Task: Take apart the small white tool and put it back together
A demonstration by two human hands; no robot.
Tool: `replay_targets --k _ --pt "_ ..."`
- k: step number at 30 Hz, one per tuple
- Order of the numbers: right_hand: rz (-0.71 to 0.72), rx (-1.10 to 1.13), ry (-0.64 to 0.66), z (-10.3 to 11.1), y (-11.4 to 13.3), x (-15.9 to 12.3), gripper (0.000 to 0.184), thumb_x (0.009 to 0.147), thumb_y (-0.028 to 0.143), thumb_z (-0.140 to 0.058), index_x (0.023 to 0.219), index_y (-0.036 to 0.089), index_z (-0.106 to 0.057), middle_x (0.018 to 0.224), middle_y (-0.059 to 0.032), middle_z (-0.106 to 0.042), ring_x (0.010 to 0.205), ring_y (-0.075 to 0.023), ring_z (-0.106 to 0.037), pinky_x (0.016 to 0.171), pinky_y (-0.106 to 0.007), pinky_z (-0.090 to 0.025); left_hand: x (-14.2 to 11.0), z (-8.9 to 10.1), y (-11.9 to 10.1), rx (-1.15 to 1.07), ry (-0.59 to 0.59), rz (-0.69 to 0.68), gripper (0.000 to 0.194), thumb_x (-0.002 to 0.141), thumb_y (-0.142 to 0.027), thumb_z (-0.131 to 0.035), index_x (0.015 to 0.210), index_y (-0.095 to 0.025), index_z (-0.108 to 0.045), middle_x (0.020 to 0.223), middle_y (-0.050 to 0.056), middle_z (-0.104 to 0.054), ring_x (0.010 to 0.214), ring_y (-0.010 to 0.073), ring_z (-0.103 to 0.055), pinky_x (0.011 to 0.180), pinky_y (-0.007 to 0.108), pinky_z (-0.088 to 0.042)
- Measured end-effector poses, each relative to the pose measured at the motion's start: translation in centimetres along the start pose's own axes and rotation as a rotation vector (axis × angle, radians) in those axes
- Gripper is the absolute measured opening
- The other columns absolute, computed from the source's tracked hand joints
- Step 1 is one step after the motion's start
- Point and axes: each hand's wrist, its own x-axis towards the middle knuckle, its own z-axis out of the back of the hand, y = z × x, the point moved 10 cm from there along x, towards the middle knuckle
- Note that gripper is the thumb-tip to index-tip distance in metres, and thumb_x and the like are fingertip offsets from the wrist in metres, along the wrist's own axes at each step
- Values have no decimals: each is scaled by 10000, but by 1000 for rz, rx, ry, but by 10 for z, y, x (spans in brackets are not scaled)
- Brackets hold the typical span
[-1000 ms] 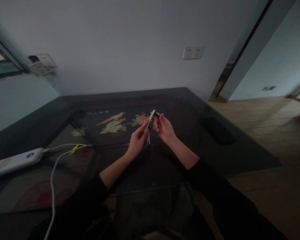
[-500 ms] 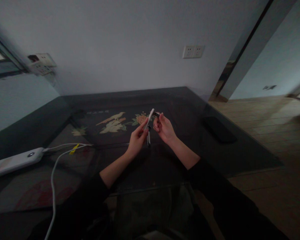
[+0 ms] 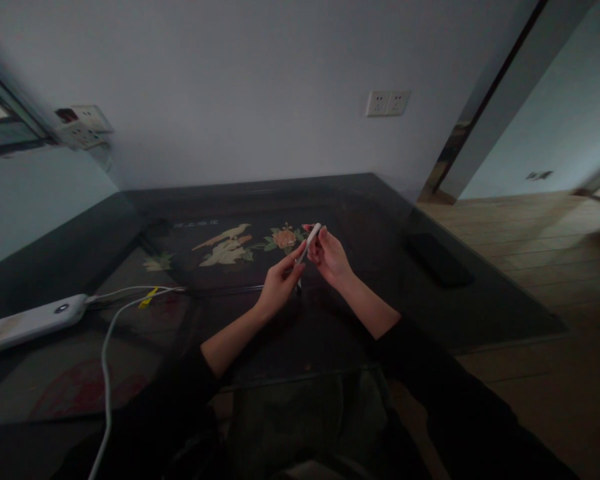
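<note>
Over the middle of a dark glass-topped table, my left hand (image 3: 276,288) pinches a slim white stick-like object (image 3: 314,233), tilted up to the right. I cannot tell its exact kind. A small dark piece with a pale edge (image 3: 299,285) shows just below my left fingers; whether it belongs to the white object is unclear. My right hand (image 3: 331,259) is closed around the upper end of the white object, thumb and fingers bent together. Whatever is between my right fingers is mostly hidden behind that end.
A white power bank (image 3: 35,323) lies at the left, with a white cable (image 3: 106,363) carrying a yellow tag (image 3: 149,297). A dark flat rectangular object (image 3: 439,259) lies at the right. Wall sockets (image 3: 387,103) are behind the table (image 3: 370,193).
The white object has moved right and its upper end now meets my right fingers. The small dark piece seen in my right fingers earlier is now hidden. My left hand has shifted slightly right.
</note>
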Motion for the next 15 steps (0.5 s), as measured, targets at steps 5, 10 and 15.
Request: replay_targets --k 5,10,15 --pt "-12 -16 -13 1 -1 1 500 726 633 -699 970 197 -698 533 71 -428 459 -74 -322 440 -260 -243 -1 -5 -1 -18 34 -14 503 899 -265 -578 1398 -213 -531 572 -68 -438 478 61 -297 428 189 -261" --pt "-2 -14 14 -3 0 -1 515 739 656 -677 968 195 -699 536 71 -423 459 -72 -327 440 -259 -240 1 0 -5 -3 2 -27 508 890 -261 -596 1392 -211 -538 575 -71 -426 476 56 -295 429 188 -255" --pt "8 -19 46 -7 3 -2 508 736 675 -664 910 198 -694 522 73 -414 454 -72 -298 442 -259 -225 3 7 -7 11 -45 -35 517 873 -257 -617 1382 -201 -552 587 -62 -444 483 58 -320 435 188 -287"
